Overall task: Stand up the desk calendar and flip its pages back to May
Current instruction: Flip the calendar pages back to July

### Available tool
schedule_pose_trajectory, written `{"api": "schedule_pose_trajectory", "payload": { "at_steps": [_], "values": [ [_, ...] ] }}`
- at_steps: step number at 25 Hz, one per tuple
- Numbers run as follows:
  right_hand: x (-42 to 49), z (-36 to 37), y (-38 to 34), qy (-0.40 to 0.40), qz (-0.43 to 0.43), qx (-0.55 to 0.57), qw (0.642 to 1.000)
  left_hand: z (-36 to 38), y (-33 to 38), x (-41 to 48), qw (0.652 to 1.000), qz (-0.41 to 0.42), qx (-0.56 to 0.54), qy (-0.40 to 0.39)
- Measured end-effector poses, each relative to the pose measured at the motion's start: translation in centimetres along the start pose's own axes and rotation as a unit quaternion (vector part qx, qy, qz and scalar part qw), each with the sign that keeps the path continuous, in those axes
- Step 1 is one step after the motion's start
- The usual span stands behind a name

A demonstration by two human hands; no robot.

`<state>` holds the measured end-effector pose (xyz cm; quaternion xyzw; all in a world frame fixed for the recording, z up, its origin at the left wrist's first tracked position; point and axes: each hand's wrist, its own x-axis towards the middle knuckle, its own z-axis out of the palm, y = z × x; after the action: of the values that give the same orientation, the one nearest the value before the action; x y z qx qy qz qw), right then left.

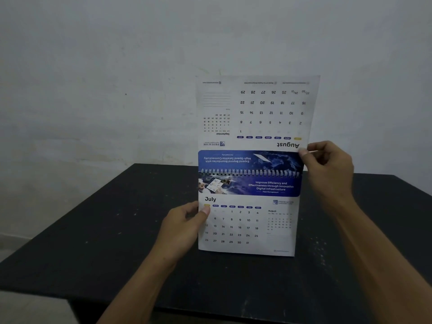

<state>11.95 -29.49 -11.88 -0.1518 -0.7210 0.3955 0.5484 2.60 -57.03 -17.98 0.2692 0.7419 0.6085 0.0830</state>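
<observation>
Standing upright on the table, the calendar shows July; left hand pinches its left edge, right hand pinches the raised Aug. page near the spiral, w/ right hand nearer.

A dark, scuffed table flecked with pale specks stood against a plain wall, and on it the desk calendar stood upright, its lower edge apparently meeting the top.
</observation>
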Motion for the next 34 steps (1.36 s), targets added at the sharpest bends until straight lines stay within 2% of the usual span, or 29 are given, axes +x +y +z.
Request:
{"api": "schedule_pose_trajectory", "payload": {
  "at_steps": [18, 25, 34],
  "values": [
    [-2.1, 0.0, 2.5, -0.036, 0.056, 0.009, 0.998, 0.1, -0.4, -0.2, 1.000, -0.025, -0.010, -0.003],
    [-3.5, 0.2, 2.7, -0.042, 0.058, -0.043, 0.996, 0.3, -0.6, -0.4, 0.999, -0.031, 0.030, 0.014],
    [-4.4, 0.0, 3.4, -0.071, 0.074, -0.026, 0.994, 1.4, -0.8, -1.0, 0.993, -0.025, 0.110, 0.027]
  ]
}}
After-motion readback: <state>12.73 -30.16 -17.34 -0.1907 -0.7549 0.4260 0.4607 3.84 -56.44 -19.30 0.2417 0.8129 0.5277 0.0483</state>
